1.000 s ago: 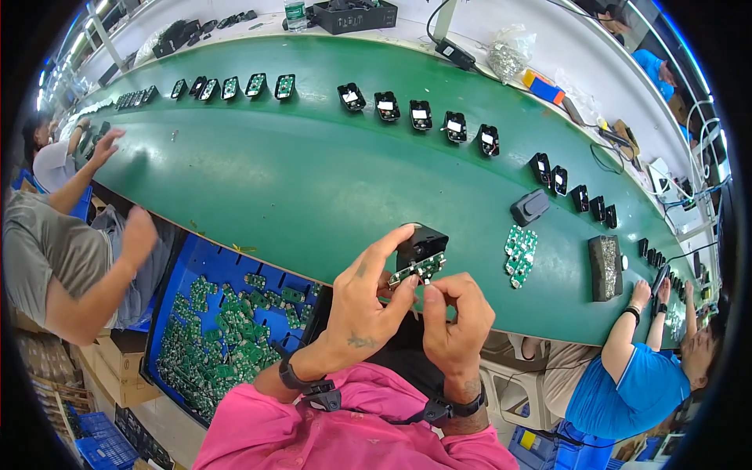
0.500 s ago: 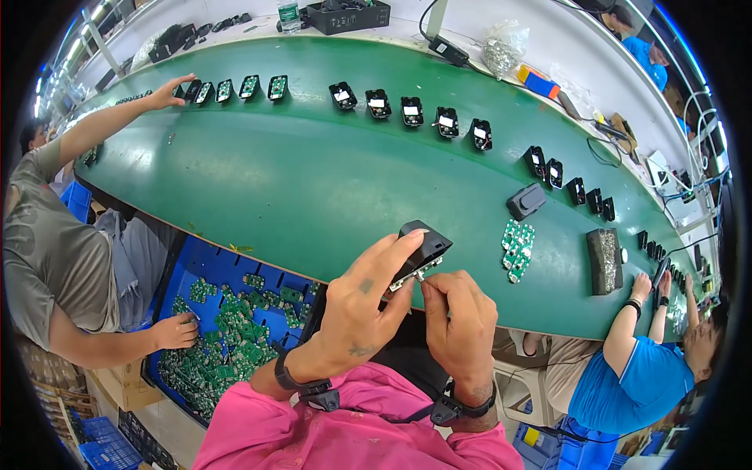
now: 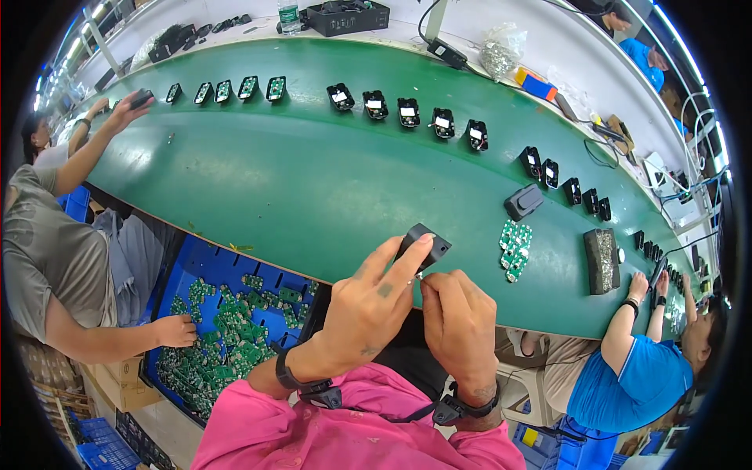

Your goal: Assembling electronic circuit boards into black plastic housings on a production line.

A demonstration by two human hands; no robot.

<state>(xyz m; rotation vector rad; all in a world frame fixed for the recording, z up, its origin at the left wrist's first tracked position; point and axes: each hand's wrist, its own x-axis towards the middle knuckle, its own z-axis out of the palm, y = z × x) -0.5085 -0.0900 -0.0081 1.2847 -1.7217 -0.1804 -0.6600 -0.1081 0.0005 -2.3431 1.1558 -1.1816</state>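
Observation:
My left hand (image 3: 368, 301) is closed around a black plastic housing (image 3: 425, 244), its fingertips on the top face. The housing is held tilted above the table's near edge. Close against its lower side, my right hand (image 3: 460, 317) pinches with thumb and forefinger; a small light-coloured bit shows there, too small to name. The inside of the housing faces away from view. To the right of my hands lie a group of green circuit boards (image 3: 515, 251) and a closed black case (image 3: 524, 202) on the table.
Rows of open black housings (image 3: 443, 123) cross the green table (image 3: 313, 188). A dark foam-like block (image 3: 601, 262) stands at right. Below the left edge, a blue bin (image 3: 192, 270) holds many boards, with a co-worker's hand (image 3: 175, 331) in it. Another co-worker (image 3: 634, 376) sits at right.
My left hand has turned the housing, so the board edge seen before under it is now hidden. The left co-worker's far hand has moved left, carrying a black housing from the row.

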